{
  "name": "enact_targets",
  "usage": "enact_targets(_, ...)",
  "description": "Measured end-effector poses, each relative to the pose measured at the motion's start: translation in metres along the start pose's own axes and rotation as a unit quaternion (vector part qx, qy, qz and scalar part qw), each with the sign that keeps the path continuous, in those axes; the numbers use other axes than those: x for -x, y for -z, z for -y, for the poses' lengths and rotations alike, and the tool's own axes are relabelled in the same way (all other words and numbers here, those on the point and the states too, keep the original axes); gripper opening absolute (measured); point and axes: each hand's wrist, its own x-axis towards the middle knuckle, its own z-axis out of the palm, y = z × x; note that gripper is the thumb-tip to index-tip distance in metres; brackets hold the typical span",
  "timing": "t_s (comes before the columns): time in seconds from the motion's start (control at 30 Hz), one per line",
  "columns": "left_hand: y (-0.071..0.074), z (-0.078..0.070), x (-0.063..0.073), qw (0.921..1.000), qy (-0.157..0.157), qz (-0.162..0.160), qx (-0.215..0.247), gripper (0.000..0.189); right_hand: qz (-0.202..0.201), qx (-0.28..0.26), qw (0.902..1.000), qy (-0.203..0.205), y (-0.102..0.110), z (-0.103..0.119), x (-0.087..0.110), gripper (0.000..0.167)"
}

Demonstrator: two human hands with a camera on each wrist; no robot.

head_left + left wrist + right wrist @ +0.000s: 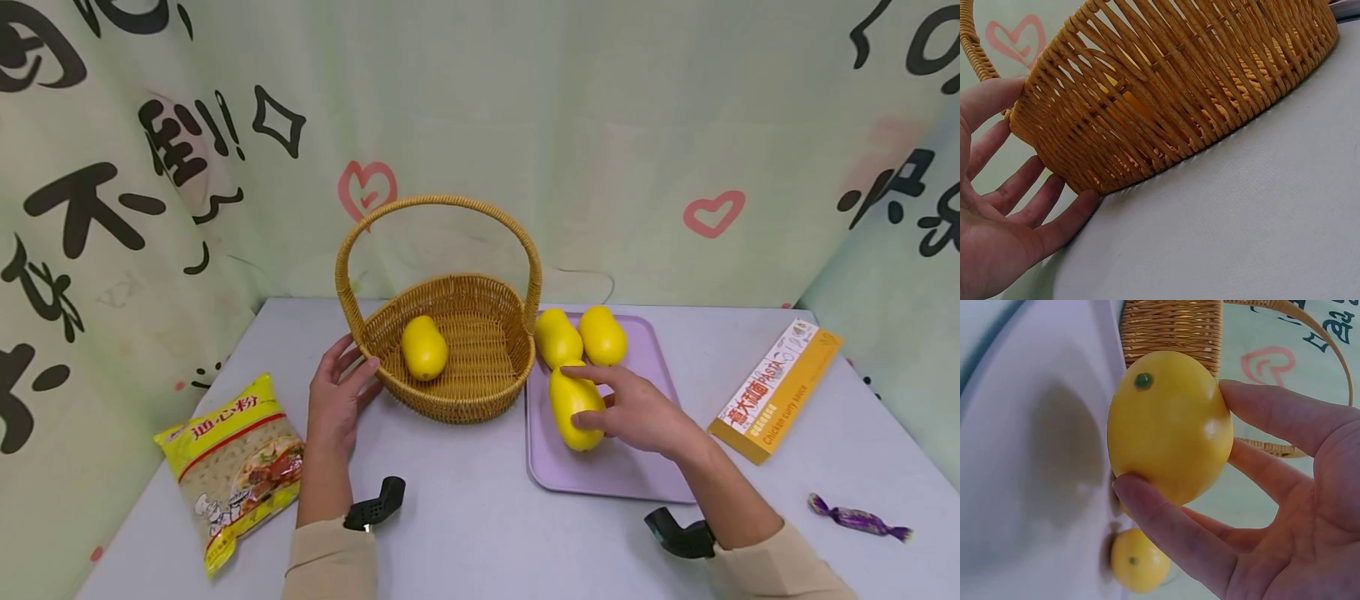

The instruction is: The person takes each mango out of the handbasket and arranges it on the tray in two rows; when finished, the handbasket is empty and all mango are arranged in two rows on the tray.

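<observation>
One fruit [424,347] lies in the basket [450,408], the left hand [337,404] resting spread fingers against its side, while a second fruit [576,404] is held in the fingers of the right hand [643,412] over the tray [637,475], where two more fruits [603,336] appear left.

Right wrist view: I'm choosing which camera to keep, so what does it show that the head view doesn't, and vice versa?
Only the right wrist view shows the green stem tip on the held yellow fruit.
Only the head view shows the left hand, the bag, the box and the candy.
Both show the tray, the basket and the right hand holding that fruit.
</observation>
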Motion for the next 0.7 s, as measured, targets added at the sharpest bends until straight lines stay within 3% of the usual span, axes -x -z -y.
enact_targets(0.7, 0.000, -0.001, 0.001, 1.0000, 0.000, -0.001, 0.003, 0.063, -0.013, 0.049, 0.9984, -0.024, -0.016, -0.010, -0.009, 0.062)
